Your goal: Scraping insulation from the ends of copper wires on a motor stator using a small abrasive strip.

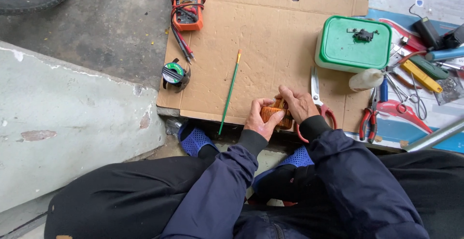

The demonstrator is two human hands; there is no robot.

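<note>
Both my hands close around a copper wire coil (271, 114) at the near edge of a flat cardboard sheet (270, 41). My left hand (261, 118) grips the coil from the left and below. My right hand (298, 104) covers its right side and top, fingers pressed on it. Most of the coil is hidden by my fingers. Red-handled scissors (317, 96) lie just right of my right hand.
A green-handled paintbrush (230, 90) lies left of my hands, with a solder spool (174, 74) and an orange multimeter (187, 5) beyond. At right sit a green-lidded tub (355, 46), a white bottle (366, 79), red pliers (369, 118) and several tools. A concrete ledge (63, 118) is left.
</note>
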